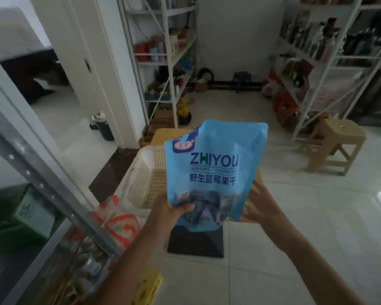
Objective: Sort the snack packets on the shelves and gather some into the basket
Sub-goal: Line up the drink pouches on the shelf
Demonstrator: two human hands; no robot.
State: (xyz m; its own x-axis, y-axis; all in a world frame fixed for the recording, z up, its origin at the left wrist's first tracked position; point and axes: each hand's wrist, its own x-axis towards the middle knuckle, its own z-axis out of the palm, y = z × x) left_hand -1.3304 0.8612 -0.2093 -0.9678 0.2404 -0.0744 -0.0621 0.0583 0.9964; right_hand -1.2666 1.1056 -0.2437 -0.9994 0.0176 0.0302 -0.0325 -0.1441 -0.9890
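Tall white racks (321,58) crowded with goods are seen along the far wall and the right side. A grey metal upright (42,183) of a nearer shelf cuts diagonally across the left, with a red-and-white packet (117,219) lying just beside it. A cream perforated basket (141,172) is set on a yellowish surface close to that shelf, probably so that packets can be dropped in with a short reach; much of its inside is hidden. A blue snack packet (213,172) is held upright in front of and above the basket, its printed face turned to the camera, seemingly so that the label can be read before sorting. Its lower left corner is gripped by the left hand (172,213), the thumb pressed across the front and the fingers hidden behind. The right hand (262,205) is spread flat with straight fingers at the packet's lower right edge, apparently to steady it; whether it touches cannot be told.
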